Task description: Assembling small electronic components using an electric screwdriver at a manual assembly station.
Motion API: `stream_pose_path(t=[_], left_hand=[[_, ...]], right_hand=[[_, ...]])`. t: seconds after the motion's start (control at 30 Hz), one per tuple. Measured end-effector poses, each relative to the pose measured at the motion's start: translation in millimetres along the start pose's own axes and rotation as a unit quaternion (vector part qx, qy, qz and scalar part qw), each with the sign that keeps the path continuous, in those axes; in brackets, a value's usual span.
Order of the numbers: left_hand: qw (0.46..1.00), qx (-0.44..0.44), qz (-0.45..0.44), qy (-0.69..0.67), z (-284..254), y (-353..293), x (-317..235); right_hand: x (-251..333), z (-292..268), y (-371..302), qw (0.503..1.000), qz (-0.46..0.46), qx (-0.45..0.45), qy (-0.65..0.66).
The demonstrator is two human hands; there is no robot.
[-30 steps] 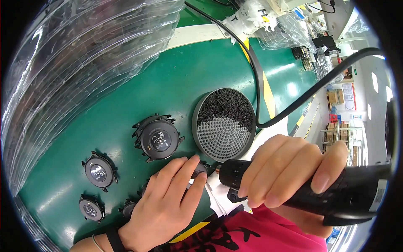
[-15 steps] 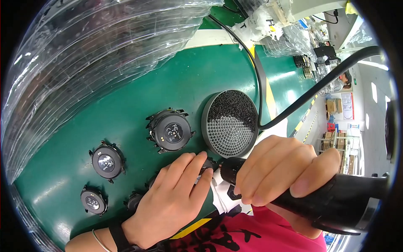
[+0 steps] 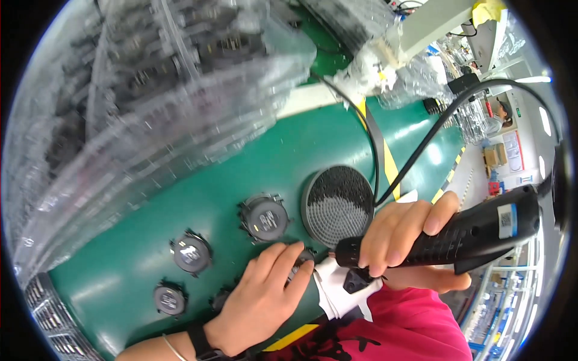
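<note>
My right hand (image 3: 406, 234) is wrapped round a black corded electric screwdriver (image 3: 475, 231), which lies nearly level, its tip pointing left. That tip ends close beside a small round black watch case (image 3: 303, 260); whether they touch is unclear. Thumb and fingers of my left hand (image 3: 259, 301) hold this case down on the green table, partly covering it. Just beyond, a round grey dish (image 3: 338, 222) with a dimpled bottom has tiny black screws (image 3: 343, 183) over its far half. Another watch case (image 3: 265, 218) lies left of the dish, back side up.
More watch cases (image 3: 192, 253) lie on the green table (image 3: 120, 271) at left, one partly behind my left hand. Stacked clear plastic trays (image 3: 180, 120) fill the far left. The screwdriver's black cable (image 3: 415, 153) loops past the dish. A white cloth (image 3: 337, 292) lies under the screwdriver's tip.
The view has shifted, so the table's things sit lower and further right. The screwdriver has turned more level in my right hand. My left hand stays on the watch case.
</note>
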State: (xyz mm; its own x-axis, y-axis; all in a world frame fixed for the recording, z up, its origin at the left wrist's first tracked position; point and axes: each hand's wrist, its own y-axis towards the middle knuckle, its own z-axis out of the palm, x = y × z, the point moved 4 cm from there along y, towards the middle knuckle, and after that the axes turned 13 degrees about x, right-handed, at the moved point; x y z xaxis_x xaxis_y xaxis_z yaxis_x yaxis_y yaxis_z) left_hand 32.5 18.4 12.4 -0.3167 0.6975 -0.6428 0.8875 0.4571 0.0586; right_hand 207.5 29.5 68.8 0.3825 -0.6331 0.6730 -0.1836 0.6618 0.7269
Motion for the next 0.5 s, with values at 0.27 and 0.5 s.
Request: stream_pose_path(t=[0.27,0.5], left_hand=[[0.998,-0.003,-0.063,0.010,-42.1,-3.4,-38.6],[0.999,-0.011,-0.041,0.012,-56.5,-4.8,-58.9]], right_hand=[[40.5,9.0,26.7,0.987,0.124,-0.086,0.048],[44.3,18.4,35.5,0.979,0.122,0.137,0.093]])
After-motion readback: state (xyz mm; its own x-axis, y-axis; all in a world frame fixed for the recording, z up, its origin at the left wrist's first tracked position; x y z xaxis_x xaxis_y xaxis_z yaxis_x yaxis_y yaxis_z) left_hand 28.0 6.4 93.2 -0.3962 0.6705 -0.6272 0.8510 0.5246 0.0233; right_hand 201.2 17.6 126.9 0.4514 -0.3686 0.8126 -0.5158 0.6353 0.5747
